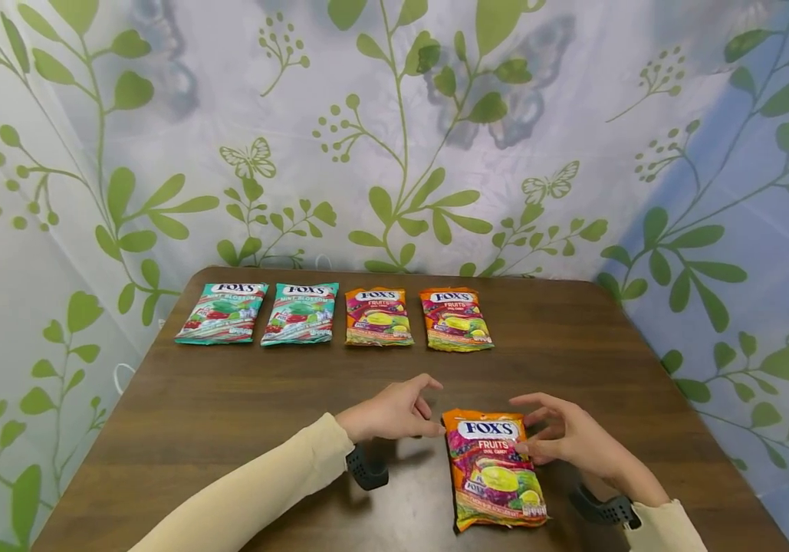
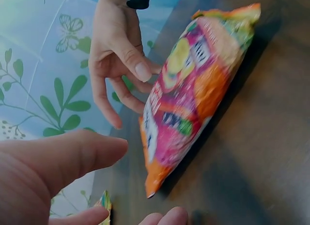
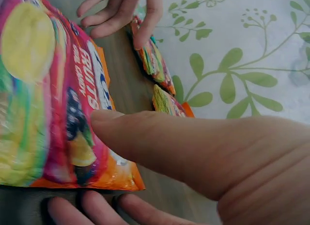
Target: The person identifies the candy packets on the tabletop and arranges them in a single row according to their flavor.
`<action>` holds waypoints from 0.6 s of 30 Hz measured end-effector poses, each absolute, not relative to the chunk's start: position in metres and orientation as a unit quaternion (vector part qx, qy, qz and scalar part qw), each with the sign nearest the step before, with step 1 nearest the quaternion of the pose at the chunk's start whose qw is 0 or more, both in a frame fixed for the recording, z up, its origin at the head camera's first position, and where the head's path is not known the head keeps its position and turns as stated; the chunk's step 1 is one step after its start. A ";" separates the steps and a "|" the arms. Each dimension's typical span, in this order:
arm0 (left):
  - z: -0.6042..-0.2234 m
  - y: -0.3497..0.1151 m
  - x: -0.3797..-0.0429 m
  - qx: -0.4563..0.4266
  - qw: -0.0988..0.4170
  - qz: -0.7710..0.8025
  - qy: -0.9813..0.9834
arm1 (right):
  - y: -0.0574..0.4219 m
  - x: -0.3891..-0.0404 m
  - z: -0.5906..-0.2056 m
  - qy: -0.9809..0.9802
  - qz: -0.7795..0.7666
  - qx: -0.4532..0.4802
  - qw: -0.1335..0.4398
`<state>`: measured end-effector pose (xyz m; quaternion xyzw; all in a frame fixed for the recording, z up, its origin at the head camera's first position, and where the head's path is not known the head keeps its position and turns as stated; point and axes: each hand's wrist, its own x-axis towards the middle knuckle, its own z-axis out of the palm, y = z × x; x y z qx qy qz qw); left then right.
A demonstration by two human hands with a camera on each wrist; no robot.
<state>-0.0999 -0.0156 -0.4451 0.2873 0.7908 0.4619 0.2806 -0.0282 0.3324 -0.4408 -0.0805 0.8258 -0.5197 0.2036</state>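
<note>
A bag of Fox's Fruits oval candy (image 1: 494, 468), orange and magenta, lies face up on the brown table (image 1: 263, 414) between both hands. My left hand (image 1: 397, 410) hovers by the bag's upper left edge, fingers spread and thumb near the corner. Around the upper right edge is my right hand (image 1: 563, 437), its thumb (image 3: 145, 138) over the printed front and its fingers (image 3: 72, 210) beside the edge. No firm grip by either hand shows. In the left wrist view the bag (image 2: 189, 99) appears plump, with a dark shadow along its side.
Along the table's far side lie two green Fox's Mint Blossom bags (image 1: 221, 314) and two orange Fox's Fruits bags (image 1: 378, 318), in a row. Behind the table hangs a leaf-patterned curtain (image 1: 284, 192). Dark bands (image 1: 366, 468) circle both wrists.
</note>
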 end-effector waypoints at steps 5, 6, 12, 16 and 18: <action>-0.462 -0.016 -0.094 0.287 0.289 0.472 0.781 | 0.333 -0.013 -0.442 0.798 -0.552 -0.056 0.236; -0.465 -0.015 -0.093 0.283 0.294 0.478 0.778 | 0.333 -0.011 -0.441 0.793 -0.556 -0.054 0.243; -0.501 -0.008 -0.098 0.302 0.285 0.477 0.774 | 0.333 -0.001 -0.438 0.778 -0.560 -0.037 0.283; -0.472 -0.006 -0.080 0.284 0.294 0.476 0.779 | 0.332 0.002 -0.436 0.777 -0.556 -0.030 0.295; -0.458 -0.005 -0.072 0.272 0.298 0.479 0.779 | 0.332 0.003 -0.437 0.777 -0.556 -0.030 0.294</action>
